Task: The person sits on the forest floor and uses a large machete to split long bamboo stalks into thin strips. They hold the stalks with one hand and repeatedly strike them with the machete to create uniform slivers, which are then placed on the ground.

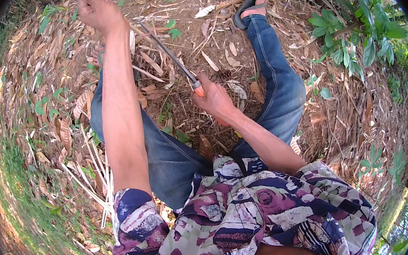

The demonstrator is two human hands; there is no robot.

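- Long straight knife with a dark metal blade and an orange handle [169,54]: it lies between the spread legs, its long axis slanting from the handle at lower right to the tip at upper left.
- The right hand [214,99] is the one on it, fingers wrapped around the orange handle.
- The left hand [101,13] is up and left of the tip, partly against the top edge of view; its fingers look curled in, but I cannot tell whether they pinch anything.
- The tip end points toward the left forearm [120,101], just beside the wrist, with an apparent gap.
- Edges: the faded blue denim jeans [277,65] bound the space on both sides, the right knee well apart from the blade.
- Room: leaf-strewn brown soil [219,36] opens ahead and right of the blade; the left forearm narrows the other side.
- Thin pale peeled-looking sticks [107,203] lie outside the left leg, well apart from the knife.
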